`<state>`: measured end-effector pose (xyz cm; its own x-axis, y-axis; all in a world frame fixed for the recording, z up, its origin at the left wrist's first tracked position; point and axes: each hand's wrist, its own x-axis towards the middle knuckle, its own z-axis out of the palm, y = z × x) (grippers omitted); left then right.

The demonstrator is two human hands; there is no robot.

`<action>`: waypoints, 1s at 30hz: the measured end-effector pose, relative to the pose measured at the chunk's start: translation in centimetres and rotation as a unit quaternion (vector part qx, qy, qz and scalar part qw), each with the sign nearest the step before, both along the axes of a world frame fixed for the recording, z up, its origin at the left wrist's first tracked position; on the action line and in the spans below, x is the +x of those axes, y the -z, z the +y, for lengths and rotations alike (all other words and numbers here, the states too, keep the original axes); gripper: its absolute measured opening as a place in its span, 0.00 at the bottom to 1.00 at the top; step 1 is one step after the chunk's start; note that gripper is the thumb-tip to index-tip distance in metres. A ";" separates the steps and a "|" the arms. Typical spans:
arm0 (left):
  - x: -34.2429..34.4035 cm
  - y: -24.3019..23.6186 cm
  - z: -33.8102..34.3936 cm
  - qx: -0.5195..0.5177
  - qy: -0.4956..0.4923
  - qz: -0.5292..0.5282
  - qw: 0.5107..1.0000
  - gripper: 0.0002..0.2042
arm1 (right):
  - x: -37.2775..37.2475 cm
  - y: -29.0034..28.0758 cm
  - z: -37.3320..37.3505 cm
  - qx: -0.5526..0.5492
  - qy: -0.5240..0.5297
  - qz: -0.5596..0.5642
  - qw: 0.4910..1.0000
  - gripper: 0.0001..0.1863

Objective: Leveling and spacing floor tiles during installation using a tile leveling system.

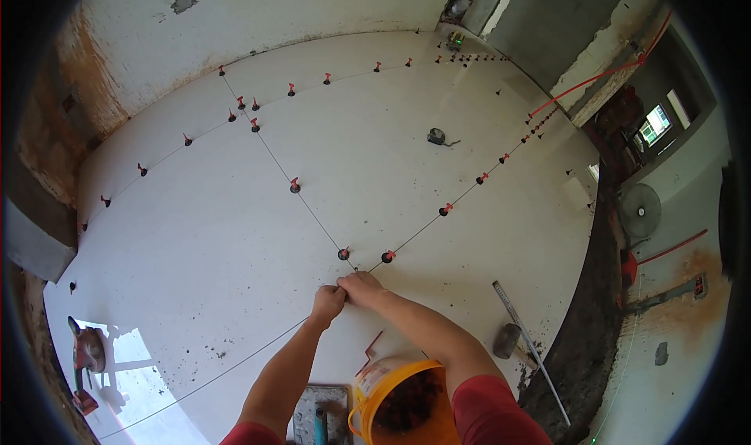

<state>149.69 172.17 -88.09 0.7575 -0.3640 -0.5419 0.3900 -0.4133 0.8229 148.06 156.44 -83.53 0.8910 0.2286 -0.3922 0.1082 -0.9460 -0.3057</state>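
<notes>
My left hand (pixel 329 300) and my right hand (pixel 362 288) meet low over the floor tiles (pixel 211 234), where several seams come together. Both are closed, fingers pressed close to one another. Whatever they grip is hidden beneath them. Just beyond my hands, two red-and-black tile leveling clips (pixel 388 256) stand in the seams. More of these clips line the seams toward the far wall. Under my right arm stands a yellow bucket (pixel 389 380) with dark and reddish pieces inside. A thin red bent rod (pixel 370 355) lies beside it.
A blue-handled trowel (pixel 321 421) rests left of the bucket. A mallet (pixel 507 340) and a metal straightedge (pixel 524 331) lie at right, near bare dark ground (pixel 579 328). A suction lifter (pixel 90 351) sits at far left, a small black object (pixel 438 137) farther off. A fan (pixel 640 210) stands right.
</notes>
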 end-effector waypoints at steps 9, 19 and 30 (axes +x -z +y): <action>1.5 -1.5 0.5 -0.037 0.049 0.105 0.993 0.16 | 0.2 -0.2 0.1 0.052 0.027 0.000 0.998 0.18; 0.1 -0.1 -0.4 0.078 0.103 -0.087 0.988 0.21 | 2.5 0.2 -1.8 0.151 -0.062 0.121 0.979 0.20; 1.0 -2.1 -1.3 0.224 0.173 -0.099 0.954 0.27 | 7.0 -2.2 -1.9 -0.019 -0.267 0.107 0.958 0.13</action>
